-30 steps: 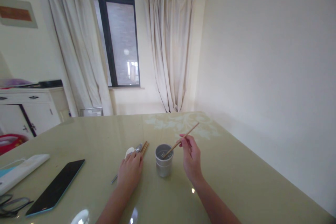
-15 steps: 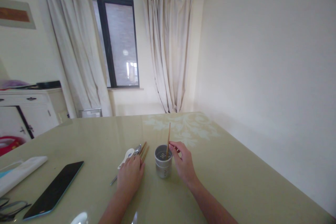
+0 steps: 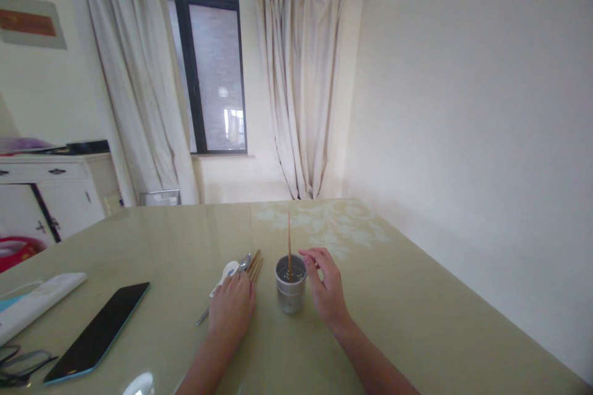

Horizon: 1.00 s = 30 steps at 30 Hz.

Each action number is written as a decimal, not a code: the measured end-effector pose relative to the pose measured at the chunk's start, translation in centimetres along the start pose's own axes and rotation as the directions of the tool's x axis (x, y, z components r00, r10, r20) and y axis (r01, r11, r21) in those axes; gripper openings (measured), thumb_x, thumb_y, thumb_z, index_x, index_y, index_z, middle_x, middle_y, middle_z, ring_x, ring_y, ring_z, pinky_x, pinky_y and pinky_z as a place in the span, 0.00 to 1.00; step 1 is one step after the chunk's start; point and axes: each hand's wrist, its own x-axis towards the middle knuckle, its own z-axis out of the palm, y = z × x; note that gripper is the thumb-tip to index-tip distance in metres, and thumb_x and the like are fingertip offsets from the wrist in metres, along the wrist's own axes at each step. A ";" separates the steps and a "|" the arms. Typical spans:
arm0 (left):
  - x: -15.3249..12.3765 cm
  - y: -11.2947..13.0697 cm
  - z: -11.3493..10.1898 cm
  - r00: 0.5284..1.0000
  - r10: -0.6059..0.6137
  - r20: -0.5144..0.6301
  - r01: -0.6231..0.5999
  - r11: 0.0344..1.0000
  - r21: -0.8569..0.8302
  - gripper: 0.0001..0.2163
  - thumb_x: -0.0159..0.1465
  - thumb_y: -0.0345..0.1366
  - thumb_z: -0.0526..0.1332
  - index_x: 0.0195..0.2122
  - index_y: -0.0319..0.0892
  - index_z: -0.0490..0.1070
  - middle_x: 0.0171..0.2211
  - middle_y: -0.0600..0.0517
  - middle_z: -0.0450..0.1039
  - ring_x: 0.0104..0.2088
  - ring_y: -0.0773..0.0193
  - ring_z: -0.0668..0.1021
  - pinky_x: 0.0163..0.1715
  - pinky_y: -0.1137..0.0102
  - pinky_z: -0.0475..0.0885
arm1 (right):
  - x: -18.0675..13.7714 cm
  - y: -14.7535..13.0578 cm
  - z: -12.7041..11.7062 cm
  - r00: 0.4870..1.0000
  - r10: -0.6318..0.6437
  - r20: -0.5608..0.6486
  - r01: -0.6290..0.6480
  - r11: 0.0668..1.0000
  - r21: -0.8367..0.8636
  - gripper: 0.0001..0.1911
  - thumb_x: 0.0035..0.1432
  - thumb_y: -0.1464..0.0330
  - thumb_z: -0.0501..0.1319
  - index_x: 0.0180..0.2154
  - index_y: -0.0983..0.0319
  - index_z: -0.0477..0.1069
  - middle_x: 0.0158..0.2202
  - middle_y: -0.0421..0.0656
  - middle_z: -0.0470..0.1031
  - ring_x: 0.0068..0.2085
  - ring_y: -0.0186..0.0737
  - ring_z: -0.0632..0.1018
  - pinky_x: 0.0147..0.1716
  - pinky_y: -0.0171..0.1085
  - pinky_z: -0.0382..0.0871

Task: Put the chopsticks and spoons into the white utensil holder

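Note:
A small perforated metal cup (image 3: 290, 290) stands on the pale green table (image 3: 417, 308). One wooden chopstick (image 3: 289, 237) stands upright in it. My right hand (image 3: 325, 289) is just right of the cup. Its fingers are loosely apart by the rim, off the chopstick, and hold nothing. My left hand (image 3: 231, 310) lies flat, fingers stretched, on the near ends of a bundle of cutlery left of the cup: more wooden chopsticks (image 3: 255, 264), a metal spoon (image 3: 243, 261) and a white spoon (image 3: 227, 271).
A dark phone (image 3: 98, 330) lies at the left, with a white case (image 3: 39, 303) and glasses (image 3: 21, 361) beyond it near the table's left edge. A white cabinet (image 3: 50, 194) stands behind. A wall runs along the table's right side.
My right hand brought the chopstick from a slant to upright inside the cup, then let go of it. The left hand stayed on the cutlery.

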 end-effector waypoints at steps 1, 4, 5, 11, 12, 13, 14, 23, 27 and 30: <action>-0.1 0.0 0.0 1.000 0.001 0.013 -0.001 1.000 -0.005 0.13 0.74 0.32 0.53 0.46 0.42 0.78 0.48 0.40 0.83 0.54 0.49 0.82 0.53 0.58 0.75 | -0.1 -0.1 0.0 1.000 -0.010 -0.002 0.010 1.000 0.000 0.15 0.76 0.58 0.59 0.48 0.55 0.83 0.44 0.46 0.81 0.47 0.46 0.80 0.45 0.41 0.74; -0.2 0.0 -0.1 0.999 -0.003 0.034 0.003 1.000 -0.016 0.10 0.73 0.34 0.56 0.45 0.42 0.78 0.49 0.40 0.83 0.54 0.48 0.82 0.52 0.57 0.75 | -0.2 -0.4 0.1 1.000 -0.032 -0.002 0.032 1.000 -0.002 0.14 0.76 0.59 0.59 0.47 0.55 0.83 0.43 0.46 0.80 0.47 0.46 0.80 0.46 0.42 0.74; -0.2 0.0 -0.1 0.999 -0.004 0.037 0.005 1.000 -0.019 0.10 0.73 0.34 0.56 0.45 0.42 0.78 0.49 0.40 0.83 0.53 0.48 0.83 0.52 0.57 0.75 | -0.2 -0.4 0.2 0.999 -0.039 0.000 0.039 0.999 -0.003 0.14 0.77 0.60 0.58 0.47 0.55 0.83 0.43 0.46 0.80 0.46 0.46 0.80 0.46 0.42 0.74; 0.2 -0.1 -0.1 0.999 -0.049 0.016 0.050 0.996 -0.078 0.12 0.75 0.35 0.54 0.41 0.42 0.77 0.42 0.42 0.85 0.47 0.50 0.85 0.47 0.60 0.75 | -0.5 -0.8 0.3 0.994 -0.112 -0.018 0.111 0.993 -0.047 0.14 0.77 0.62 0.58 0.45 0.55 0.83 0.43 0.46 0.79 0.47 0.47 0.79 0.48 0.45 0.74; 0.3 -0.1 -0.1 0.998 -0.063 -0.011 0.061 0.990 -0.127 0.12 0.76 0.36 0.53 0.42 0.42 0.76 0.41 0.43 0.85 0.44 0.51 0.86 0.45 0.61 0.75 | -0.5 -0.9 0.3 0.992 -0.126 -0.019 0.124 0.990 -0.064 0.14 0.77 0.62 0.58 0.45 0.55 0.83 0.43 0.46 0.79 0.47 0.48 0.79 0.48 0.45 0.74; 0.4 -0.1 -0.1 0.996 -0.066 -0.060 0.053 0.979 -0.198 0.13 0.76 0.38 0.53 0.43 0.43 0.76 0.40 0.44 0.85 0.42 0.52 0.86 0.43 0.63 0.76 | -0.6 -1.1 0.3 0.990 -0.139 -0.017 0.138 0.987 -0.083 0.13 0.77 0.63 0.58 0.46 0.55 0.83 0.43 0.46 0.79 0.47 0.48 0.78 0.49 0.45 0.74; 0.4 -0.1 0.0 0.988 -0.057 -0.141 0.015 0.959 -0.282 0.13 0.77 0.40 0.52 0.44 0.43 0.75 0.38 0.46 0.85 0.39 0.54 0.86 0.41 0.64 0.76 | -0.7 -1.2 0.3 0.988 -0.155 -0.011 0.153 0.983 -0.101 0.13 0.76 0.63 0.58 0.46 0.55 0.83 0.43 0.46 0.79 0.47 0.48 0.78 0.49 0.46 0.73; -1.4 1.6 -0.4 0.549 0.301 -0.779 -0.730 0.627 -0.272 0.06 0.76 0.35 0.59 0.48 0.47 0.76 0.38 0.51 0.83 0.38 0.62 0.84 0.44 0.68 0.78 | -1.7 -2.5 0.9 0.967 -0.202 0.155 0.211 0.977 -0.041 0.10 0.75 0.62 0.62 0.50 0.51 0.82 0.46 0.45 0.82 0.52 0.49 0.79 0.54 0.48 0.72; -1.4 1.8 -0.3 0.589 0.248 -0.769 -0.689 0.652 -0.318 0.07 0.76 0.36 0.58 0.49 0.47 0.77 0.40 0.49 0.84 0.41 0.60 0.84 0.46 0.67 0.79 | -0.8 -2.9 0.7 1.000 -0.028 0.003 0.027 0.983 0.181 0.15 0.77 0.58 0.58 0.42 0.56 0.80 0.39 0.44 0.83 0.42 0.45 0.82 0.45 0.42 0.76; -0.8 1.8 0.4 0.693 0.154 -0.704 -0.591 0.681 -0.433 0.09 0.77 0.39 0.57 0.48 0.47 0.77 0.41 0.48 0.83 0.42 0.58 0.84 0.45 0.64 0.81 | 0.8 -2.5 -0.4 0.960 0.139 -0.243 -0.049 0.939 0.340 0.18 0.77 0.55 0.55 0.40 0.58 0.74 0.34 0.43 0.83 0.30 0.40 0.81 0.33 0.39 0.75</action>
